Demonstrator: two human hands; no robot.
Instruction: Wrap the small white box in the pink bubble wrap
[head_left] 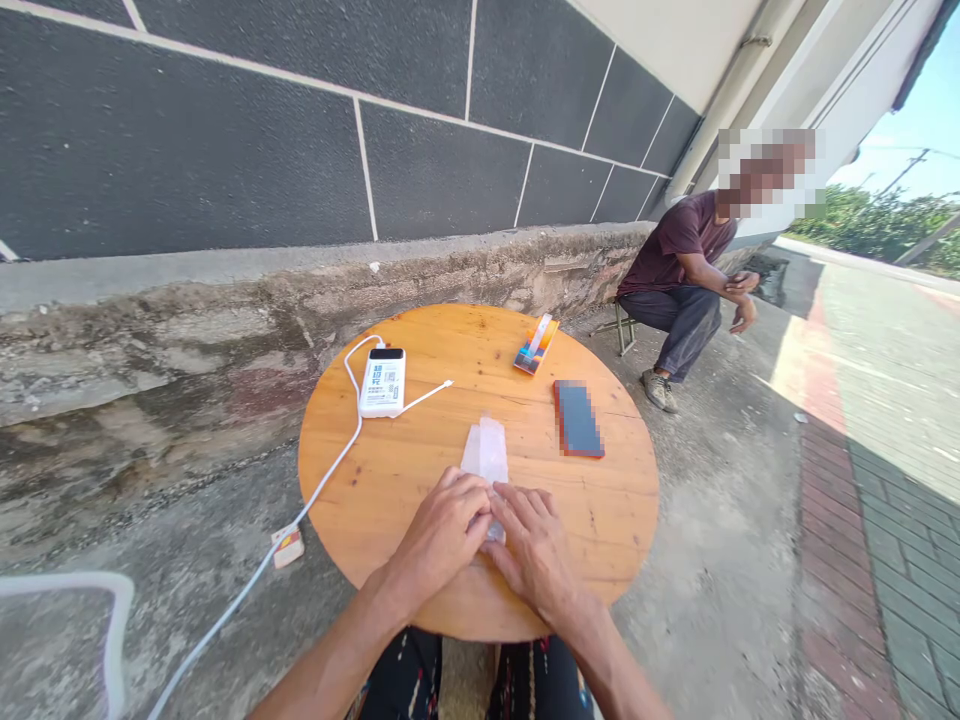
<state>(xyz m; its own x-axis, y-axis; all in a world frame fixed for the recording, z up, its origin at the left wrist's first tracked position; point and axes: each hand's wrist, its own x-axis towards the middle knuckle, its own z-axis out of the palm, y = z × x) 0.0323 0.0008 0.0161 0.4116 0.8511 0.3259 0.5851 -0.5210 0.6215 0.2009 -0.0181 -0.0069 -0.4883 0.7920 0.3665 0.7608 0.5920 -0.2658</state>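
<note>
A clear plastic phone case (485, 450) lies on the round wooden table (390, 480), its near end under my hands. My left hand (444, 535) rests on that near end with fingers curled onto it. My right hand (534, 545) lies beside it, fingers stretched flat and touching the case's near edge. A dark phone (578, 418) lies to the right of the case. A white power bank (383, 381) with a white cable (330, 470) sits at the table's far left. A small orange packet (535, 346) lies at the far side.
A person in a dark red shirt (686, 270) sits on a stool by the wall at the right. The cable runs off the table's left edge to the concrete ground. A white tube (112, 620) curves at lower left. A dark tiled wall stands behind.
</note>
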